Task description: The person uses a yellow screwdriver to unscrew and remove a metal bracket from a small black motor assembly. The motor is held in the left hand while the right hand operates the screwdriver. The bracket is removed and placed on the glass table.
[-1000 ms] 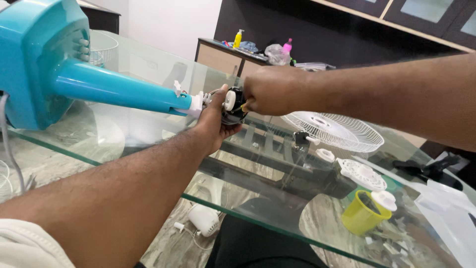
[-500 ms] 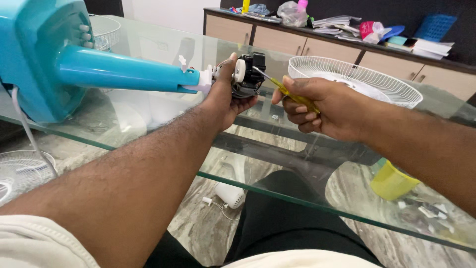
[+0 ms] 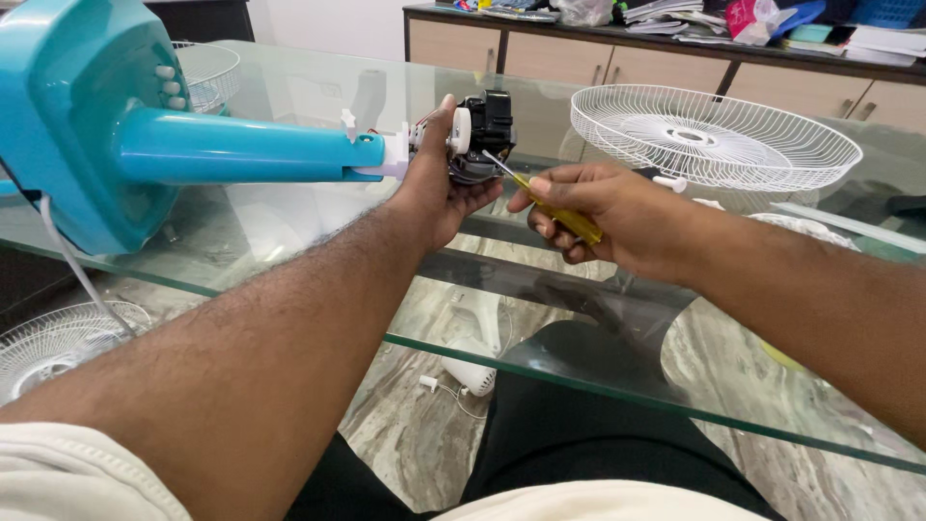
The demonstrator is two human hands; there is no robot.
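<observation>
Now the right hand [image 3: 603, 214], gripping a yellow-handled screwdriver [image 3: 555, 205], has drawn back toward four o'clock; the left hand [image 3: 444, 188] remains clamped around the black fan motor [image 3: 487, 130].

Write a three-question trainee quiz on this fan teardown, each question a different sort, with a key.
1. True or false: the left hand grips the black motor assembly at the end of the teal fan stand.
2. Multiple choice: the right hand holds
A. a wire fan guard
B. a yellow-handled screwdriver
C. a fan blade
3. Fill in: the white wire fan guard lies on the ____ table.

Key: 1 true; 2 B; 3 glass
</observation>
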